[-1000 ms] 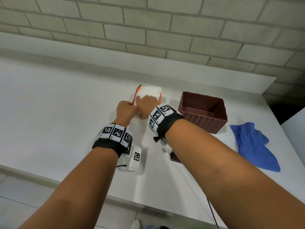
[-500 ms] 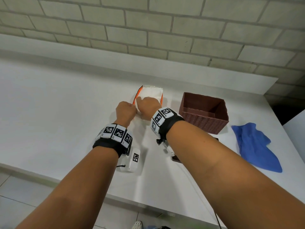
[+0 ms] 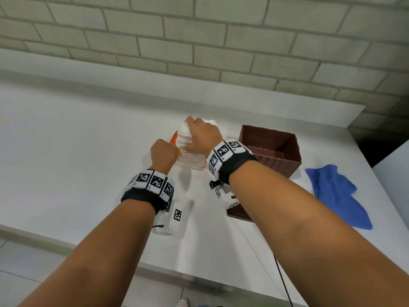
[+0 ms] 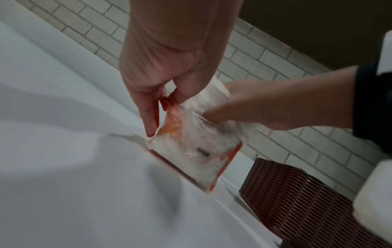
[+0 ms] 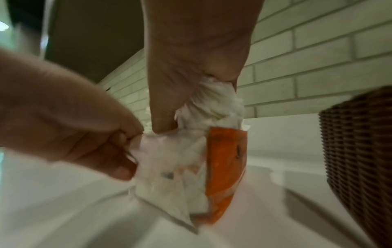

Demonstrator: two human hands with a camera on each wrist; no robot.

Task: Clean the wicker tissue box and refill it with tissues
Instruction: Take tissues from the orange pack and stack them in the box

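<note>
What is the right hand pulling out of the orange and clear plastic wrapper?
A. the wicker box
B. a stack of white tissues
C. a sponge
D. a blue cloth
B: the right hand grips white tissues coming out of the wrapper, which the left hand pinches.

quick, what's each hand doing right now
Left hand: closed, pinching the edge of the plastic tissue wrapper.
Right hand: closed, gripping the wad of tissues at the wrapper's open end.
</note>
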